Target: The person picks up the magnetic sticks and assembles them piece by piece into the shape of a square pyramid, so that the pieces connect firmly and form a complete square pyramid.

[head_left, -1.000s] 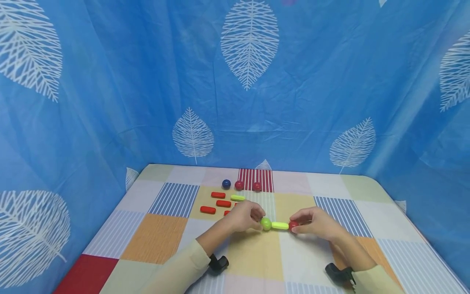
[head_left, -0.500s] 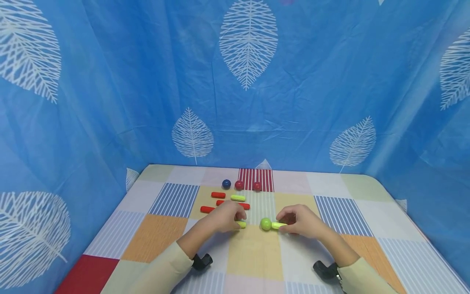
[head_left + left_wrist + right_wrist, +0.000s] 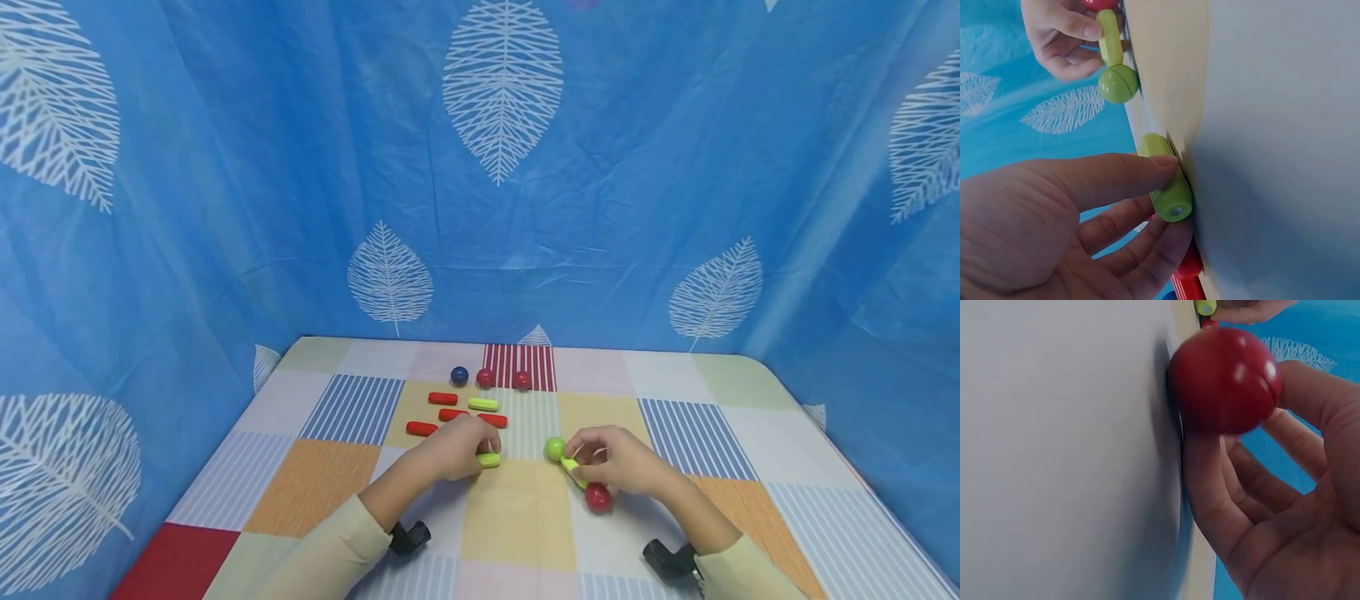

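Note:
My left hand (image 3: 456, 448) pinches a short yellow-green toy rod (image 3: 1175, 199) between thumb and fingers, close over the table. A small metallic dot shows at the rod's near end. My right hand (image 3: 621, 460) pinches a second yellow-green rod (image 3: 1110, 39) by its middle. This rod joins a green ball (image 3: 555, 449) at its far left end to a red ball (image 3: 597, 497) at its near right end. The joined piece lies slantwise at the tabletop. In the right wrist view the red ball (image 3: 1225, 381) hides the rod behind it.
Behind my left hand lie several red rods (image 3: 443, 399) and another yellow-green rod (image 3: 483, 404). Farther back sit a blue ball (image 3: 459, 376) and two red balls (image 3: 485, 378). The patchwork-covered table (image 3: 517, 533) meets a blue leaf-print curtain (image 3: 600, 208).
My left hand has left the green ball and moved left to the loose yellow-green rod. My right hand has shifted from red ball to rod, and the joined piece has turned, red end nearer.

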A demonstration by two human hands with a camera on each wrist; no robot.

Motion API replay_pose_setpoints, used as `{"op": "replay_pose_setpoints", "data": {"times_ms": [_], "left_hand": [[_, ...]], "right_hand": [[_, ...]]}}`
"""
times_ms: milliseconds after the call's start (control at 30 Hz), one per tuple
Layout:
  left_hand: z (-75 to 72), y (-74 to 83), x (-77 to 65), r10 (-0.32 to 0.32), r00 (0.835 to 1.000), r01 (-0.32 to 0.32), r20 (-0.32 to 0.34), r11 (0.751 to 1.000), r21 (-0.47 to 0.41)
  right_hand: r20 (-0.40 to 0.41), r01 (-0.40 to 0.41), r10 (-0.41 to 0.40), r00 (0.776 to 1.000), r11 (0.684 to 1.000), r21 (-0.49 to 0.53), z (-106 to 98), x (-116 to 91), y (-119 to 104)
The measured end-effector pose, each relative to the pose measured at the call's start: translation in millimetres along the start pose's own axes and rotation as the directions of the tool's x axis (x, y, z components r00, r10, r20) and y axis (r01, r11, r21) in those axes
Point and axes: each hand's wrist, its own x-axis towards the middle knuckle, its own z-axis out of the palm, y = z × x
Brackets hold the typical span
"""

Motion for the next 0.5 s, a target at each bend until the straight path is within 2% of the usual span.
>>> {"op": "replay_pose_setpoints", "data": {"times_ms": [233,500], "left_hand": [[0.4,0.2,0.8,0.025,1.000,-0.025,-0.005,1.000,-0.010],[2.3,-2.4,3.7,0.051,0.999,-0.051,-0.005,0.997,-0.061]], "right_hand": [[0.011,-0.108,0.108,0.994,0.974,0.200,3.1,-6.9,-0.3],[-0.008,-0.176,0.184,0.983,0.951,0.255,6.4,-11.2,-3.4]]}}
